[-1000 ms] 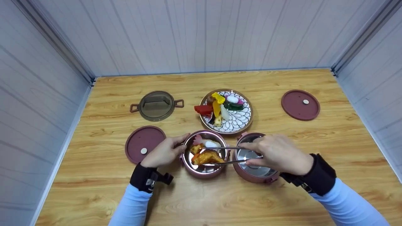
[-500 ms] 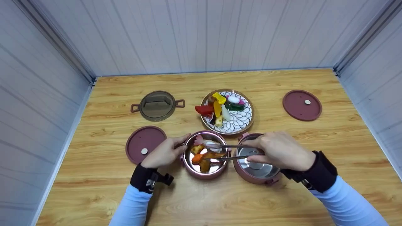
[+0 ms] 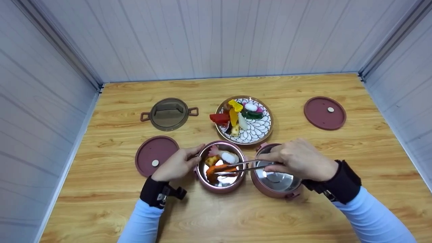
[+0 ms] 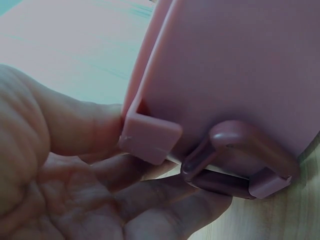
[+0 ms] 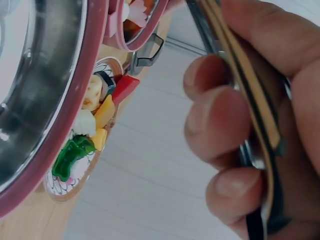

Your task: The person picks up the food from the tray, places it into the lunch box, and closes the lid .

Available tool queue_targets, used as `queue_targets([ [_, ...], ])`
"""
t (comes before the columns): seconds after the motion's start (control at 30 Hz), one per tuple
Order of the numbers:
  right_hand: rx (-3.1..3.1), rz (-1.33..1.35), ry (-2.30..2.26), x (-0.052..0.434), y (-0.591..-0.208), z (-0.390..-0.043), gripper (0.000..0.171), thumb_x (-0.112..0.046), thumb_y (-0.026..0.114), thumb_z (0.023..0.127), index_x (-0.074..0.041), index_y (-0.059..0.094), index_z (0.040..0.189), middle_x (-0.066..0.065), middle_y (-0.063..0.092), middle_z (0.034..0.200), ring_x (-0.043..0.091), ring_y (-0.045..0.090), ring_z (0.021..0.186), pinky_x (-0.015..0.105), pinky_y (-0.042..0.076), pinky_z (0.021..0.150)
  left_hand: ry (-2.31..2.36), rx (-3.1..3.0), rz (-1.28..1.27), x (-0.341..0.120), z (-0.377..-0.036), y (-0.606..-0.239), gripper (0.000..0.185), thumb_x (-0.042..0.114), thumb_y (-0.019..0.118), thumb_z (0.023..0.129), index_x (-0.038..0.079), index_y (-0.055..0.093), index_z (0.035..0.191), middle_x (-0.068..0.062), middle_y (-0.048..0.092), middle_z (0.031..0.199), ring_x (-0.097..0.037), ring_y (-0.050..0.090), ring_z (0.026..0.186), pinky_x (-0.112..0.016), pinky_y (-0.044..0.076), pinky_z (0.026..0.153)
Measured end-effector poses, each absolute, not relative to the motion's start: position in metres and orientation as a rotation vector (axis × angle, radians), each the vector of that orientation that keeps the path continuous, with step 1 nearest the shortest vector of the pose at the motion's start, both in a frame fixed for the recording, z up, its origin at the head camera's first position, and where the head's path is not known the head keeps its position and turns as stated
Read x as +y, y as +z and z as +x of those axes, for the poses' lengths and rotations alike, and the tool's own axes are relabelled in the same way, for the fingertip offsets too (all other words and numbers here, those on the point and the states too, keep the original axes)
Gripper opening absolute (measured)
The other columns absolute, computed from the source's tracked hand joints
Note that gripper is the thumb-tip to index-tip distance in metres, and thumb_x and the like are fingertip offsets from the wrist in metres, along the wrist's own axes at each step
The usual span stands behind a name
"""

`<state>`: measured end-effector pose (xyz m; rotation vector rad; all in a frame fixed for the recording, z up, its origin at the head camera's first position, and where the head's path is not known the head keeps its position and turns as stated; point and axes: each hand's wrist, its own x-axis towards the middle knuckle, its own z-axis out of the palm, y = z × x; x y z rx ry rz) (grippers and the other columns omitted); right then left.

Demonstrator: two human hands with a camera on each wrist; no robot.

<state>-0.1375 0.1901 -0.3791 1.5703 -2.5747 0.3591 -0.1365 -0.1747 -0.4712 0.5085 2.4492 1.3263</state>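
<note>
Tongs (image 3: 249, 169), gripped by right hand (image 3: 300, 160), cross right pot (image 3: 270, 191) (left hand (image 3: 177, 164) pinches left pot (image 3: 219, 190)).

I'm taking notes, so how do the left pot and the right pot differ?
The left pot holds food pieces; none show in the right pot. The left hand touches the left pot, while the right hand, holding tongs, hovers over the right pot. Both are open, pinkish outside, shiny inside.
</note>
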Motion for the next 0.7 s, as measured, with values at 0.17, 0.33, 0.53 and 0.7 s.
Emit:
queue_targets([
  [0.17, -2.51, 1.587, 0.458, 0.193, -0.383, -0.142, 0.034, -0.036, 0.071, 0.092, -0.018, 0.074, 0.121, -0.006, 0.072, 0.081, -0.003, 0.034, 0.045, 0.014, 0.02, 0.037, 1.31, 2.458, 0.505, -0.175, -0.136, -0.471, 0.046, 0.013, 0.055, 0.101, 0.007, 0.047, 0.147, -0.007, 0.048, 0.148, -0.018, 0.04, 0.136, -0.037, 0.031, 0.114],
  [0.33, -2.384, 1.604, 0.481, 0.193, -0.389, -0.148, 0.039, -0.031, 0.078, 0.085, -0.019, 0.073, 0.122, -0.003, 0.074, 0.095, 0.001, 0.047, 0.049, 0.016, 0.034, 0.039, 1.302, 2.465, 0.501, -0.175, -0.136, -0.47, 0.046, 0.013, 0.056, 0.101, 0.008, 0.047, 0.147, -0.006, 0.048, 0.147, -0.015, 0.043, 0.133, -0.037, 0.033, 0.113],
  [0.53, -2.394, 1.615, 0.4, 0.195, -0.39, -0.156, 0.053, -0.032, 0.086, 0.073, -0.021, 0.073, 0.123, -0.002, 0.072, 0.097, 0.009, 0.059, 0.061, 0.027, 0.048, 0.049, 1.309, 2.455, 0.501, -0.175, -0.135, -0.469, 0.047, 0.013, 0.055, 0.101, 0.009, 0.047, 0.147, -0.007, 0.049, 0.147, -0.014, 0.052, 0.118, -0.035, 0.041, 0.102],
  [0.7, -2.514, 1.57, 0.383, 0.202, -0.381, -0.159, 0.059, -0.035, 0.088, 0.071, -0.02, 0.071, 0.126, -0.004, 0.069, 0.092, 0.006, 0.055, 0.059, 0.024, 0.049, 0.049, 1.299, 2.457, 0.496, -0.175, -0.136, -0.469, 0.048, 0.012, 0.055, 0.101, 0.008, 0.046, 0.148, -0.008, 0.048, 0.147, -0.016, 0.056, 0.109, -0.036, 0.044, 0.096],
])
